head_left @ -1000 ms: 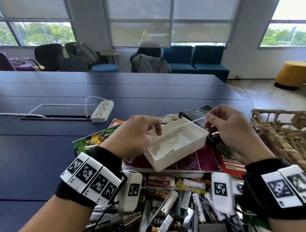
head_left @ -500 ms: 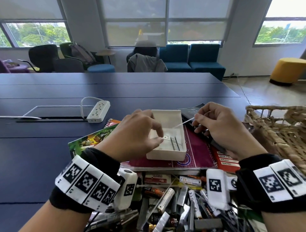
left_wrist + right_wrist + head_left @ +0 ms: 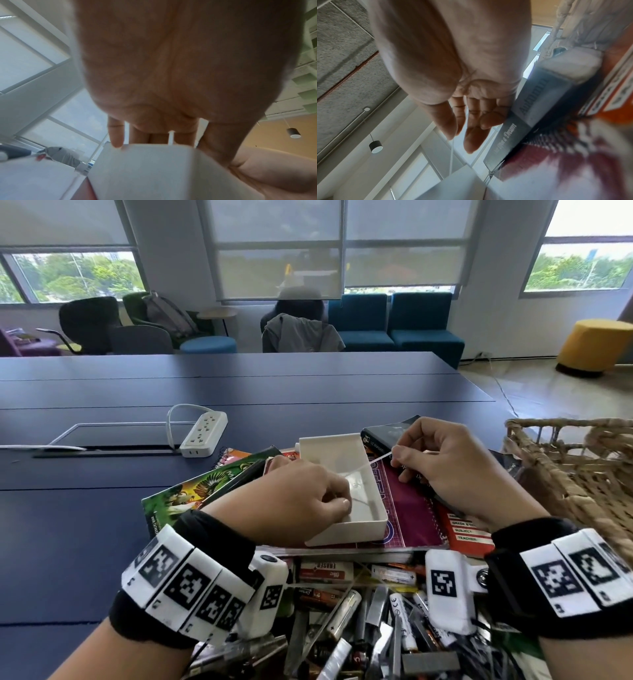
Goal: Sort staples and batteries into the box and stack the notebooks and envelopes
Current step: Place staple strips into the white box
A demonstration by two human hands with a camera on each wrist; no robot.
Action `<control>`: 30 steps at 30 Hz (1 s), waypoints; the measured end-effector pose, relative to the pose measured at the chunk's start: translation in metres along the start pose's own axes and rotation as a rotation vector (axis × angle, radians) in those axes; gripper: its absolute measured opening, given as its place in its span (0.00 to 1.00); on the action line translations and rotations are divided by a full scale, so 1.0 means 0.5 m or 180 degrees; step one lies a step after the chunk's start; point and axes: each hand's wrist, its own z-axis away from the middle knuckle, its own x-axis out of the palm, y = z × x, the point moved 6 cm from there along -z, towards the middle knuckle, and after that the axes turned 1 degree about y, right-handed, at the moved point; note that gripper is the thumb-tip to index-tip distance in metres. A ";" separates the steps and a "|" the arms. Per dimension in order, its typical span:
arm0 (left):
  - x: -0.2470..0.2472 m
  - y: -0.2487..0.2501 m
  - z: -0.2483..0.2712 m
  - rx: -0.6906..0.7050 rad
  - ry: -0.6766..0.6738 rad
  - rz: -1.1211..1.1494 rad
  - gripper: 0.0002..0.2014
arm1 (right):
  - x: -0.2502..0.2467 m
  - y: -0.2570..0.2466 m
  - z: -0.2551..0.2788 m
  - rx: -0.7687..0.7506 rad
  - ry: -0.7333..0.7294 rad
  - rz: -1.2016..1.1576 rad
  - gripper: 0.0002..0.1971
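Observation:
A white open box (image 3: 346, 537) sits on a maroon notebook (image 3: 411, 518). My left hand (image 3: 329, 501) reaches over its near left wall with curled fingers dipped inside. What they touch is hidden. The left wrist view shows those fingers (image 3: 116, 136) behind the box wall (image 3: 145, 169). My right hand (image 3: 394, 455), just right of the box, pinches a thin white strip (image 3: 366, 465) that slants down into the box. The strip (image 3: 452, 155) hangs from the fingertips in the right wrist view. A heap of batteries (image 3: 346, 611) and staple strips lies at the near edge.
Under the box, a green notebook (image 3: 191, 494), an orange notebook (image 3: 466, 529) and a black book (image 3: 383, 434) overlap. A wicker basket (image 3: 575, 467) stands to the right. A white power strip (image 3: 203, 434) lies at the left on the dark blue table (image 3: 85, 525).
The box was tilted up in my left hand; it now lies flat on the maroon notebook. My left fingers have gone down inside it. My right hand keeps the strip.

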 end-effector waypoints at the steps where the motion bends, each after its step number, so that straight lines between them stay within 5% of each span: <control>1: -0.004 -0.002 0.000 0.0013 0.0138 -0.0004 0.13 | 0.000 0.000 -0.001 -0.0017 0.0000 -0.0007 0.05; 9: -0.046 -0.020 0.012 0.0228 0.0835 0.0653 0.02 | -0.025 -0.007 0.000 -0.0085 0.0412 -0.0332 0.05; 17: -0.069 -0.087 0.011 -0.0350 0.1398 0.1118 0.16 | -0.035 -0.012 0.004 0.0044 0.0650 -0.0545 0.05; 30: -0.028 -0.096 -0.001 -0.0789 0.0551 0.1309 0.08 | -0.044 -0.012 0.010 0.0210 0.0715 -0.1077 0.07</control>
